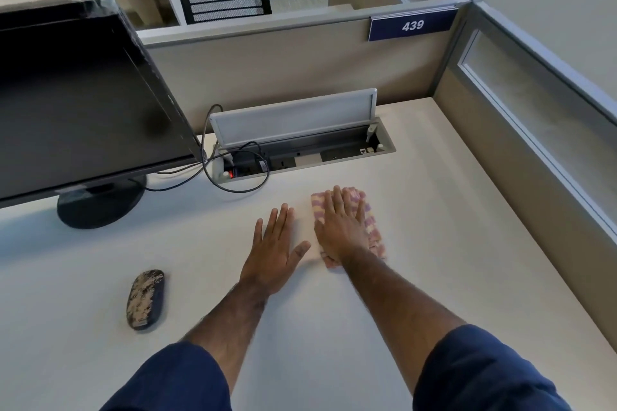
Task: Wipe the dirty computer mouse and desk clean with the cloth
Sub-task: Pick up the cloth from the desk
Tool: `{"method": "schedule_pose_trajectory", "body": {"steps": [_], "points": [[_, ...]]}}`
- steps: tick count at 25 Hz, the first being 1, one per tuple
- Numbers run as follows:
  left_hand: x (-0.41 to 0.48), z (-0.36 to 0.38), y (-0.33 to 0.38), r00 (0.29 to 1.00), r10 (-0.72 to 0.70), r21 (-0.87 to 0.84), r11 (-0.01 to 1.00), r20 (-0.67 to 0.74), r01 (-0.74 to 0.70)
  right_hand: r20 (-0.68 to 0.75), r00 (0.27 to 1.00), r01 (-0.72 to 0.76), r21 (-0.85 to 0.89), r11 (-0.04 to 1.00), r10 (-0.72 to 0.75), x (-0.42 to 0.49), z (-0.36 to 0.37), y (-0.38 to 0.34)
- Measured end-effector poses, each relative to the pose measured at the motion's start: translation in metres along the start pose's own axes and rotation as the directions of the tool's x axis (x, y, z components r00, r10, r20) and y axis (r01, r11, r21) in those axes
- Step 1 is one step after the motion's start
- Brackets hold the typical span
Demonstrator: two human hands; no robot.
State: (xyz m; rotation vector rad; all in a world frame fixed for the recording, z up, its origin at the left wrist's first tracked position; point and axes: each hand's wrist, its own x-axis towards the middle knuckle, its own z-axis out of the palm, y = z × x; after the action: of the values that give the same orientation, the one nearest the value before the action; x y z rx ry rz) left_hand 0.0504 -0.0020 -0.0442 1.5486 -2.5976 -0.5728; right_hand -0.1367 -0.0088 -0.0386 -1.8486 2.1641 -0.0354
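Note:
A dark computer mouse [145, 299] smeared with pale brown dirt lies on the white desk [417, 243] at the lower left. A folded pink-and-cream patterned cloth [373, 223] lies flat near the desk's middle. My right hand [340, 227] presses flat on the cloth, fingers spread and pointing away from me. Just left of the cloth, my left hand [277, 248] rests flat on the bare desk with fingers apart and nothing in it. Both hands are well to the right of the mouse.
A black monitor [76, 103] on a round stand [100, 202] fills the left. Behind the hands an open cable box [300, 150] with a raised lid sits in the desk, black cables [233, 188] looping out. Partition walls [517, 130] close the back and right.

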Motion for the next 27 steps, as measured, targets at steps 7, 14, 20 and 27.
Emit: {"method": "schedule_pose_trajectory", "body": {"steps": [7, 14, 20, 27], "points": [[-0.044, -0.001, -0.022, 0.997, -0.063, 0.049, 0.997, -0.033, 0.065, -0.009, 0.997, 0.08, 0.109, 0.991, -0.079, -0.018, -0.001, -0.003], [-0.099, -0.024, -0.049, 0.99, -0.112, 0.071, 0.99, -0.09, 0.118, -0.013, 0.985, 0.172, 0.2, 0.965, -0.173, -0.055, 0.019, -0.065], [-0.156, -0.053, -0.097, 0.969, -0.189, 0.109, 0.972, -0.157, 0.207, -0.02, 0.972, 0.229, 0.287, 0.93, -0.233, -0.092, 0.03, -0.138], [-0.217, -0.079, -0.169, 0.965, -0.221, 0.097, 0.967, -0.143, 0.236, -0.02, 0.972, 0.228, 0.31, 0.923, -0.234, -0.124, 0.05, -0.206]]}}
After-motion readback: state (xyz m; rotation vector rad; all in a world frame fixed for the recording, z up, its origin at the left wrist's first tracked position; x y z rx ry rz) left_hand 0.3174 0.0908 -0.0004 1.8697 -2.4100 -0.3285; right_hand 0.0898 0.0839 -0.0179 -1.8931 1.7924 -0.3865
